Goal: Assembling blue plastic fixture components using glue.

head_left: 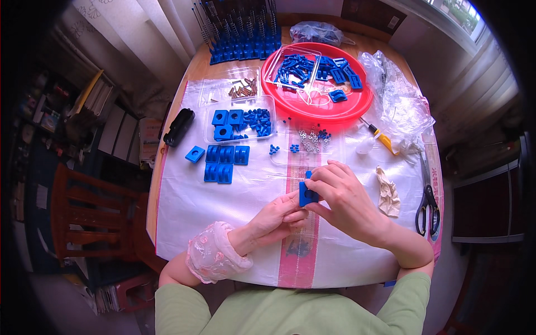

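Note:
Both of my hands meet over the near middle of the table around a blue plastic block (306, 195). My left hand (277, 216) grips its lower left side with closed fingers. From above and the right, my right hand (341, 198) pinches at its top, where a smaller blue piece (309, 175) sticks up. Whether the two pieces are joined I cannot tell, as my fingers cover part of them. Left of my hands, several blue blocks (219, 163) stand in rows, with a single square block with a hole (195, 154) beside them.
A clear box (274, 134) holds blue parts; behind it lie brass screws (244, 89). A red basin (365, 106) carries more blue pieces. White nuts (312, 142) lie ahead. On the right are a yellow screwdriver (385, 140), a crumpled cloth (388, 192) and scissors (427, 204).

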Demonstrator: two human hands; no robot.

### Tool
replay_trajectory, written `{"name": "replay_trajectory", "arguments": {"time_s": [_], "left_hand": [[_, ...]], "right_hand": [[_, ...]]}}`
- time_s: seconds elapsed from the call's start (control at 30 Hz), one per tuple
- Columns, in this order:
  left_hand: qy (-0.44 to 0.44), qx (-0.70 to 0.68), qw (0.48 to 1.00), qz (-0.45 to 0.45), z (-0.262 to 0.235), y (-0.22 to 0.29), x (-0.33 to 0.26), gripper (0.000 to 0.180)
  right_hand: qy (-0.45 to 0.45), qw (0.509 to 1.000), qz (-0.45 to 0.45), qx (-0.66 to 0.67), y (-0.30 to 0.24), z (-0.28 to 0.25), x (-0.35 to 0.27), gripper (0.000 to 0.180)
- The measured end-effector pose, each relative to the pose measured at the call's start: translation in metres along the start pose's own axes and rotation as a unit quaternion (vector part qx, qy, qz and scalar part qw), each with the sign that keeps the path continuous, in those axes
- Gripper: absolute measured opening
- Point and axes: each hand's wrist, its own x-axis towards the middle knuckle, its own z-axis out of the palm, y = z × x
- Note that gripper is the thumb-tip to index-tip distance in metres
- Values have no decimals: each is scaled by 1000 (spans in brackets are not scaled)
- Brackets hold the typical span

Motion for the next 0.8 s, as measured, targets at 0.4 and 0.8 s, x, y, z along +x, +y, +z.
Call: {"name": "replay_trajectory", "arguments": {"time_s": [0.4,0.8], "left_hand": [[-11,-2,1000,1,-2,0,0,21],[-30,-2,1000,4,-4,0,0,21]], "right_hand": [[6,1000,-13,-4,1,1,0,37],[-2,1000,6,7,-1,-1,0,42]]}}
